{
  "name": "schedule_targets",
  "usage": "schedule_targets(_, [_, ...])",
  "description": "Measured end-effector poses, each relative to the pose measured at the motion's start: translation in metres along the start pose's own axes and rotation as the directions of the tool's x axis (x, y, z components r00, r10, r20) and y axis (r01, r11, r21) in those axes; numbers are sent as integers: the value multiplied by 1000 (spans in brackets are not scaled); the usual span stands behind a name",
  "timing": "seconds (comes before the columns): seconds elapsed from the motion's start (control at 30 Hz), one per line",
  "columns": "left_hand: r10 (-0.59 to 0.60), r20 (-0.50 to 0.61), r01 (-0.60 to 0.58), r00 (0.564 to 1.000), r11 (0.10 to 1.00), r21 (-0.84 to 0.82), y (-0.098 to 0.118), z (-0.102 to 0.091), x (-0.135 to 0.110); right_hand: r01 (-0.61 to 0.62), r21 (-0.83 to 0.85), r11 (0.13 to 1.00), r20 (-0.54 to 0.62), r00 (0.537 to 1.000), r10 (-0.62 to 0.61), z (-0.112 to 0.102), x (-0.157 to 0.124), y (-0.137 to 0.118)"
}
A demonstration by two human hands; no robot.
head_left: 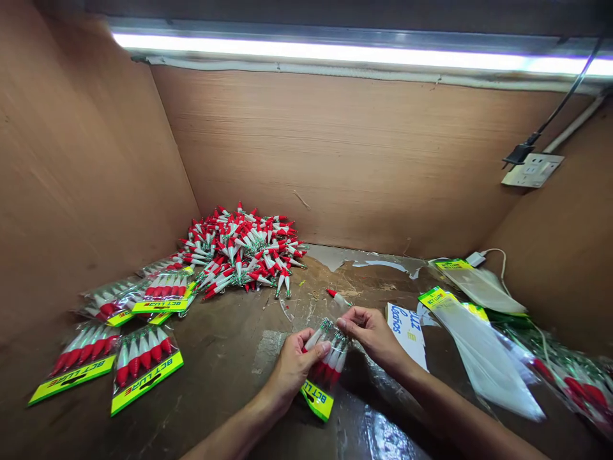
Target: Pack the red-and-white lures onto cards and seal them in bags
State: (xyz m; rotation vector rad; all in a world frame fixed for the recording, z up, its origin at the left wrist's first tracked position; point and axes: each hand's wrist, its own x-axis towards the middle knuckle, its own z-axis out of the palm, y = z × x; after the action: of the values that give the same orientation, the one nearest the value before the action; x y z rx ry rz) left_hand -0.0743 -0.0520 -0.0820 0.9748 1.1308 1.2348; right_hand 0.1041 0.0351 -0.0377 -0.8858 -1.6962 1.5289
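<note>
My left hand (292, 367) grips a clear plastic packet (324, 377) with a yellow-green label, partly filled with red-and-white fishing lures. My right hand (371, 332) pinches the packet's open top, its fingers closed round a lure (338, 298) whose red tip sticks up above the hand. Both hands meet over the brown worktop near its front middle. A big heap of loose red-and-white lures (242, 249) lies further back to the left.
Several filled, labelled packets (143, 361) lie at the left. Empty clear bags with yellow headers (474, 338) lie fanned at the right, beside a white paper slip (407, 326). Wooden walls enclose the bench; a wall socket (531, 169) with a cable is on the right wall.
</note>
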Motion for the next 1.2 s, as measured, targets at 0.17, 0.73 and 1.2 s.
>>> schedule_targets(0.17, [-35, 113, 20, 993, 992, 128, 12, 0, -4, 0, -5, 1000, -20, 1000, -1, 4, -2, -3])
schedule_targets(0.73, [6, 30, -6, 1000, 1000, 23, 31, -4, -1, -118, 22, 993, 170, 979, 112, 1, -2, 5])
schedule_targets(1.2, [342, -102, -277, 934, 876, 395, 34, -5, -6, 540, -775, 329, 319, 784, -533, 41, -1, -16])
